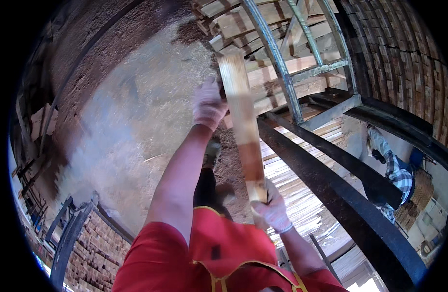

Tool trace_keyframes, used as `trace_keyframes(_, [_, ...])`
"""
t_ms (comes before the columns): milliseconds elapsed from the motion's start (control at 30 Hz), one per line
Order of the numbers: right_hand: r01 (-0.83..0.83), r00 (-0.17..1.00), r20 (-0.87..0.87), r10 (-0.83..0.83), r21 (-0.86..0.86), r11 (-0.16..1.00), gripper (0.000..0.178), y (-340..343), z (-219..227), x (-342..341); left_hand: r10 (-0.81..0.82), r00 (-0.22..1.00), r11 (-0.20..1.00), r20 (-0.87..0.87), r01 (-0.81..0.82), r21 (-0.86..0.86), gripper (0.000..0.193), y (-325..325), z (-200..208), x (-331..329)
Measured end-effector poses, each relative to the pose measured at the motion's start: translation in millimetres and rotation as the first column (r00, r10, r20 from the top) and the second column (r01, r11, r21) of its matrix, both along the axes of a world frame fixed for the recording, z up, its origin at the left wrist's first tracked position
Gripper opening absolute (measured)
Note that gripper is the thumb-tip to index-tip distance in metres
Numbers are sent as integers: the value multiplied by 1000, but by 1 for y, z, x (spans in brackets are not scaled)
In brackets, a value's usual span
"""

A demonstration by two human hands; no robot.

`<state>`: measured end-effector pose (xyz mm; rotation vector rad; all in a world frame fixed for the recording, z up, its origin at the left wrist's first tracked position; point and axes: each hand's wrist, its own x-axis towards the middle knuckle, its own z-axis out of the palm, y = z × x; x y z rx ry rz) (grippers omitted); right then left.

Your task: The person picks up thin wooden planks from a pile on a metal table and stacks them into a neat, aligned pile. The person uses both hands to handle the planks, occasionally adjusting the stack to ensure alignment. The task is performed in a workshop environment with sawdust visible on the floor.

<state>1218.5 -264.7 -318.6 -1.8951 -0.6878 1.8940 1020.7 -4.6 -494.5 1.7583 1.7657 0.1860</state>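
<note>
A long pale wooden board [242, 119] slants in front of me, its far end beside the lumber stack and its near end by my apron. My right hand [273, 210], in a light knit glove, is closed round the near end. Toward the far end, my gloved left hand [210, 103] is at the board's left edge. The fingers of that hand are partly hidden and blurred, and they look closed on the edge. Behind the board's far end lies a stack of rough planks [275, 68], lit in stripes.
A metal frame [278, 53] stands against the stack, and dark steel beams [340, 194] run along my right. Beyond them a person in a checked shirt [399, 173] bends over. Stacked wood pieces [97, 248] sit in a rack at lower left. Sawdust-strewn ground [136, 112] spreads ahead left.
</note>
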Motion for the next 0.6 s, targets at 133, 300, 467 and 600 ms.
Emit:
trace_keyframes(133, [94,994,-46,-98,-94,991,74,-35,7,5,50,974,987,223,-14,-158,73,-6,-19,-8])
trace_keyframes(300, [138,987,-76,-143,-70,988,74,-53,4,23,401,754,907,520,-408,-107,70,-57,-42,-12])
trace_keyframes(467, [-15,999,44,20,-100,995,77,-51,9,30,811,218,562,543,-546,-621,63,-73,-46,-8])
trace_keyframes(600, [75,996,-34,-79,-106,992,75,-66,3,31,778,98,627,620,-180,-758,62,-83,-45,-31])
